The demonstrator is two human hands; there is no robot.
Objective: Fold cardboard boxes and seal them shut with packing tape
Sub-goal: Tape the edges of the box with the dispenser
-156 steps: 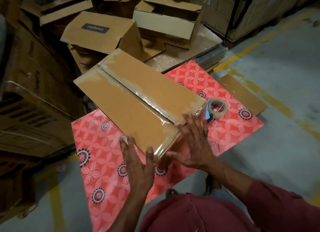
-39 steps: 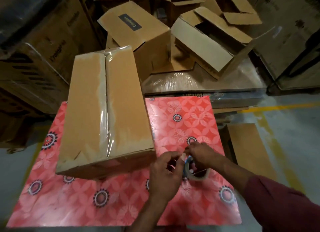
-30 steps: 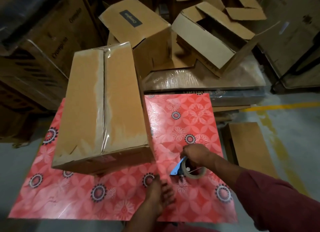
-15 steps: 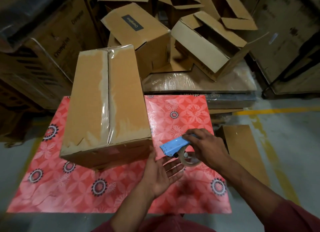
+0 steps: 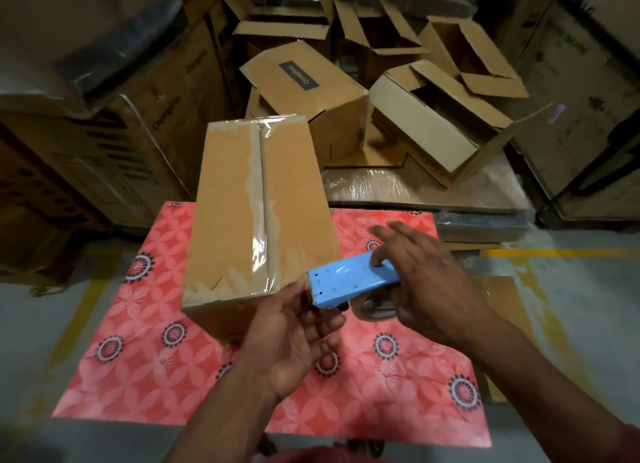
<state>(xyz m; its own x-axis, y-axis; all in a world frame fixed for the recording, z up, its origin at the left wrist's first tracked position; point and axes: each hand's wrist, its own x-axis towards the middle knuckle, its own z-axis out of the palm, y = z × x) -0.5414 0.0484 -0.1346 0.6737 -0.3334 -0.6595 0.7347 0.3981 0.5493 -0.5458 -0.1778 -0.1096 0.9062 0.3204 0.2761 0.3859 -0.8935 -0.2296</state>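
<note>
A closed cardboard box [image 5: 239,206] stands on the red flowered mat [image 5: 145,355], its top seam covered by clear tape. My right hand [image 5: 426,275] holds a blue tape dispenser [image 5: 346,281] just right of the box's near corner; the tape roll [image 5: 375,305] shows dimly under it. My left hand [image 5: 298,334] is palm up with relaxed fingers right below the dispenser's front edge, beside the box's near right corner. Whether it touches the tape end is unclear.
Several open, unsealed cardboard boxes [image 5: 426,123] lie piled behind the mat on a wrapped pallet [image 5: 426,189]. Large cartons [image 5: 104,144] stand at the left and right. A flat cardboard piece [image 5: 498,293] lies right of the mat. Yellow floor lines run nearby.
My right hand lifted the dispenser off the mat and brought it up beside the box's near corner. My left hand turned palm up and rose under the dispenser's front.
</note>
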